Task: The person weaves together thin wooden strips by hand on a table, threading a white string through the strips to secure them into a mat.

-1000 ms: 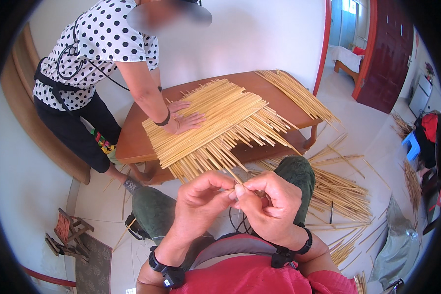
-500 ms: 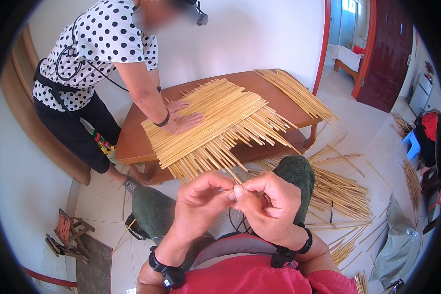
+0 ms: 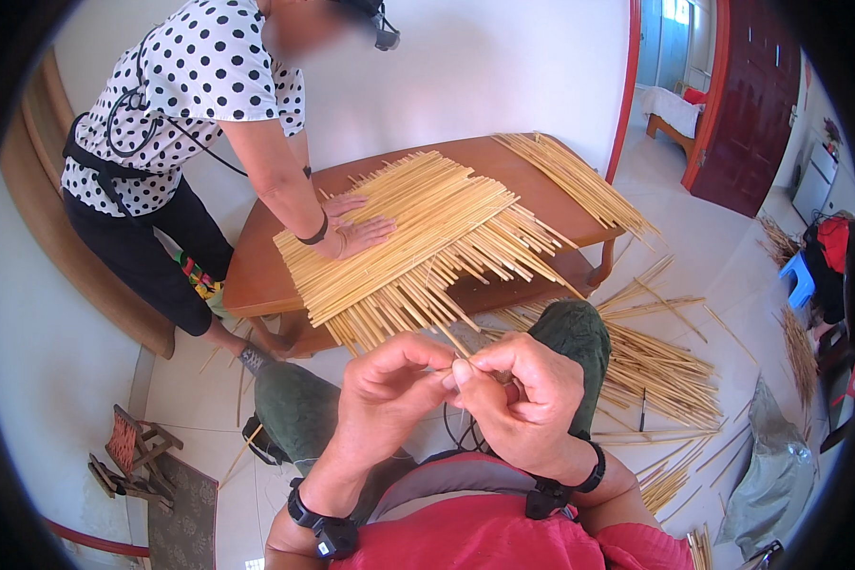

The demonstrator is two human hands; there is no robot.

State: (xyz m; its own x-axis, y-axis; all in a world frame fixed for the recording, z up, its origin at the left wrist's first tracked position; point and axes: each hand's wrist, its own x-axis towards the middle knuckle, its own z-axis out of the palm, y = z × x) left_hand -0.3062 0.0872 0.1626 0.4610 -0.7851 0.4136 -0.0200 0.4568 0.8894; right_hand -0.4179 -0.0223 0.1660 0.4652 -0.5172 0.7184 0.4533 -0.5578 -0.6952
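My left hand [image 3: 389, 389] and my right hand [image 3: 532, 389] meet in front of my lap, thumbs and forefingers pinched tip to tip. What they pinch is too small to make out. Something small and reddish shows inside the curled fingers of my right hand. Just beyond my fingertips lies a mat of straw-coloured stalks [image 3: 399, 223], laid in crossing layers on a brown table [image 3: 256, 275]. Its loose stalk ends jut over the near edge toward me. Another person's hands [image 3: 356, 233] press flat on the mat from the left.
A bundle of stalks [image 3: 579, 180] lies at the table's right end. More stalks [image 3: 655, 370] are strewn over the floor to my right, beside a grey plastic sheet [image 3: 769, 475]. A small folding stool [image 3: 138, 451] stands at the lower left, a blue stool [image 3: 798, 280] far right.
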